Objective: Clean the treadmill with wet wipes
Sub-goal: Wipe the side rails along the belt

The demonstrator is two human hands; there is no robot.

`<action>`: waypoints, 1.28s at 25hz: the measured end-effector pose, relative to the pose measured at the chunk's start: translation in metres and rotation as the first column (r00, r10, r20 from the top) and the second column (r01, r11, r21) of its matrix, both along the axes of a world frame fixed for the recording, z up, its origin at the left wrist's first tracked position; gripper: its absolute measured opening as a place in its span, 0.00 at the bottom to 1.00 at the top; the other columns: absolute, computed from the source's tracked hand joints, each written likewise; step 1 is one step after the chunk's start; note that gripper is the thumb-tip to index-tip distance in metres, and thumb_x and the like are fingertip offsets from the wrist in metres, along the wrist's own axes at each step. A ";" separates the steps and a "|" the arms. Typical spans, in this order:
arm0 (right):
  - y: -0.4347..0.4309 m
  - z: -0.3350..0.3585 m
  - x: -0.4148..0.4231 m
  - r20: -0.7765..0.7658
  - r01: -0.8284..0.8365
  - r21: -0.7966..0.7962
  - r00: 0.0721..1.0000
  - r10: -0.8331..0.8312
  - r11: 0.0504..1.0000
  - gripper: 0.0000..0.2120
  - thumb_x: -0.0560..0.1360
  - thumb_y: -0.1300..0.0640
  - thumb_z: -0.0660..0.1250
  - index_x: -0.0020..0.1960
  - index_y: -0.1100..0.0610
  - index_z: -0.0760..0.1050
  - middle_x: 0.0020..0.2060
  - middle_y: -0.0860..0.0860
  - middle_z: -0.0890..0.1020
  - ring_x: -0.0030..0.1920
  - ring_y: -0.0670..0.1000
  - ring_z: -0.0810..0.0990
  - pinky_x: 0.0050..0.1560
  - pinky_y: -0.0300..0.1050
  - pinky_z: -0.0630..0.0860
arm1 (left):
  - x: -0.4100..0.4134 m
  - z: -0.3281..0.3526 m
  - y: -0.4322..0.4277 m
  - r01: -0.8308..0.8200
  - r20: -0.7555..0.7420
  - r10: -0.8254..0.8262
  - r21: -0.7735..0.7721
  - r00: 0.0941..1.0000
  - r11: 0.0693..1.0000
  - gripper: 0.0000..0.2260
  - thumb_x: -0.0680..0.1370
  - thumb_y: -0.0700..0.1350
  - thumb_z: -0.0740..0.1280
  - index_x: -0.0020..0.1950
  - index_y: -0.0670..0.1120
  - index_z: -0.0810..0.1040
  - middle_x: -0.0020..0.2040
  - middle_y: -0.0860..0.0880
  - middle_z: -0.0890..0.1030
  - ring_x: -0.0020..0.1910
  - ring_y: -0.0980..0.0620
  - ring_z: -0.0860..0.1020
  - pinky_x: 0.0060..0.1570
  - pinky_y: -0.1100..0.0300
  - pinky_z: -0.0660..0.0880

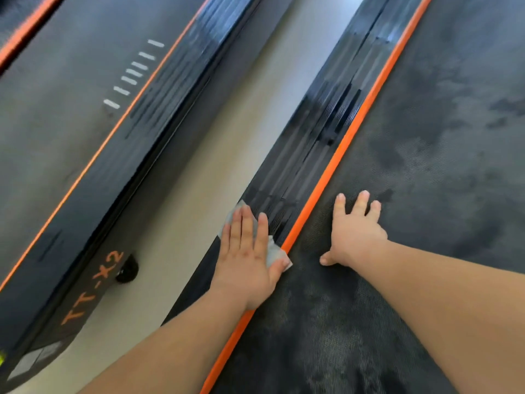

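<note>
A pale floor (199, 166) runs between the near treadmill (460, 75) and the other treadmill (71, 115). The near treadmill has a long orange stripe (342, 149). Right of the stripe is its dark belt (412, 189); just left of it is the black side rail (295, 160). The right hand (355, 236) lies on the belt beside the stripe, fingers spread, holding nothing. The left hand (245, 251) presses flat, fingers straight, on the wet wipe (275, 251), which lies on the rail and touches the stripe

Wet wipe (275, 251) mostly under left hand (245, 253)
</note>
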State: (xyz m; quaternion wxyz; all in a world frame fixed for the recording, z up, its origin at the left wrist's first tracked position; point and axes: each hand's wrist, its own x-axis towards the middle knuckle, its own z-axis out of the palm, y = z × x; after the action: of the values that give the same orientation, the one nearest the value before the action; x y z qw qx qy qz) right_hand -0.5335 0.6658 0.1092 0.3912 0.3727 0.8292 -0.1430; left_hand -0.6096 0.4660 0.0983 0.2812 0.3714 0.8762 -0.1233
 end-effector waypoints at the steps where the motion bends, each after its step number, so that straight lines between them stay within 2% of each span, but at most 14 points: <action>1: -0.002 0.000 -0.001 0.003 -0.020 0.008 1.000 0.020 1.000 0.71 0.65 0.36 0.80 0.81 0.53 0.27 0.79 0.63 0.31 0.80 0.68 0.37 0.70 0.62 0.71 | 0.000 0.000 -0.005 -0.008 -0.007 0.008 -0.010 1.000 1.000 0.41 0.81 0.70 0.43 0.78 0.46 0.23 0.74 0.40 0.18 0.73 0.42 0.18 0.78 0.42 0.31; 7: -0.009 0.000 -0.004 0.042 -0.025 0.024 0.999 0.024 0.999 0.70 0.67 0.39 0.81 0.81 0.55 0.27 0.79 0.65 0.31 0.80 0.71 0.38 0.70 0.67 0.69 | -0.004 0.001 -0.020 0.000 -0.005 0.000 -0.022 1.000 1.000 0.39 0.82 0.68 0.44 0.79 0.48 0.26 0.78 0.42 0.23 0.76 0.45 0.23 0.80 0.46 0.34; 11: -0.010 0.005 -0.006 0.028 -0.070 0.042 0.997 0.069 0.997 0.69 0.68 0.38 0.80 0.81 0.56 0.28 0.79 0.67 0.33 0.80 0.72 0.39 0.70 0.68 0.67 | 0.029 0.003 -0.064 -0.167 0.003 0.167 -0.030 0.986 0.985 0.37 0.83 0.66 0.41 0.79 0.46 0.25 0.77 0.42 0.21 0.76 0.45 0.21 0.79 0.44 0.33; 14: -0.012 0.000 -0.004 0.034 -0.072 0.043 0.997 0.071 0.996 0.69 0.67 0.38 0.80 0.81 0.56 0.28 0.79 0.68 0.33 0.79 0.72 0.39 0.70 0.68 0.67 | 0.038 -0.003 -0.061 -0.207 -0.043 0.205 -0.059 0.978 0.977 0.40 0.80 0.69 0.39 0.78 0.45 0.23 0.76 0.39 0.22 0.76 0.41 0.22 0.79 0.43 0.32; 16: -0.010 -0.002 -0.001 0.022 -0.091 0.040 0.996 0.090 0.995 0.69 0.67 0.36 0.79 0.81 0.57 0.28 0.79 0.68 0.33 0.79 0.73 0.39 0.70 0.66 0.68 | 0.029 -0.004 -0.025 -0.174 -0.070 0.171 -0.042 0.983 0.984 0.42 0.81 0.69 0.43 0.78 0.43 0.24 0.77 0.38 0.24 0.77 0.39 0.24 0.79 0.42 0.33; 19: -0.004 -0.001 0.009 -0.007 -0.137 0.032 0.990 0.137 0.990 0.68 0.67 0.32 0.76 0.81 0.55 0.28 0.79 0.67 0.33 0.80 0.71 0.39 0.72 0.62 0.68 | 0.024 -0.003 0.020 -0.139 -0.052 0.137 -0.033 0.989 0.990 0.39 0.85 0.62 0.48 0.80 0.40 0.28 0.79 0.37 0.26 0.79 0.40 0.27 0.80 0.44 0.36; 22: 0.000 0.001 0.015 -0.008 -0.169 0.054 0.985 0.170 0.984 0.68 0.67 0.30 0.74 0.81 0.55 0.28 0.79 0.67 0.35 0.80 0.71 0.40 0.74 0.62 0.64 | 0.043 0.001 -0.018 -0.142 -0.044 0.141 -0.016 0.989 0.990 0.37 0.85 0.62 0.45 0.80 0.43 0.26 0.78 0.41 0.24 0.78 0.43 0.25 0.80 0.46 0.34; 26: -0.001 0.004 0.009 0.032 -0.189 0.044 0.982 0.188 0.981 0.68 0.68 0.30 0.74 0.81 0.56 0.28 0.79 0.69 0.36 0.79 0.73 0.41 0.75 0.67 0.59 | 0.077 0.021 -0.107 -0.205 0.012 0.211 -0.179 0.977 0.962 0.39 0.84 0.64 0.48 0.80 0.46 0.26 0.78 0.42 0.23 0.77 0.44 0.24 0.80 0.46 0.35; 29: -0.003 0.004 0.011 0.034 -0.185 0.040 0.982 0.183 0.982 0.68 0.67 0.29 0.74 0.81 0.56 0.28 0.79 0.68 0.36 0.79 0.73 0.41 0.75 0.69 0.58 | 0.070 0.051 -0.114 -0.165 0.001 0.168 -0.173 0.986 0.971 0.42 0.83 0.65 0.53 0.81 0.47 0.29 0.79 0.42 0.25 0.79 0.44 0.26 0.81 0.45 0.39; 32: -0.001 0.005 0.012 0.052 -0.209 0.044 0.977 0.206 0.977 0.68 0.67 0.29 0.74 0.81 0.57 0.28 0.79 0.69 0.37 0.79 0.74 0.41 0.76 0.71 0.53 | 0.070 0.086 -0.096 -0.144 -0.028 0.141 -0.136 0.990 0.980 0.41 0.83 0.62 0.57 0.83 0.45 0.35 0.80 0.43 0.26 0.80 0.43 0.28 0.81 0.46 0.41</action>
State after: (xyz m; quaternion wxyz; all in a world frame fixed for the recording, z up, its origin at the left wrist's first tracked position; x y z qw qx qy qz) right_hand -0.5216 0.6648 0.1146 0.4144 0.2969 0.8573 -0.0723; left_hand -0.5393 0.3701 0.1848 0.3061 0.2862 0.8925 -0.1666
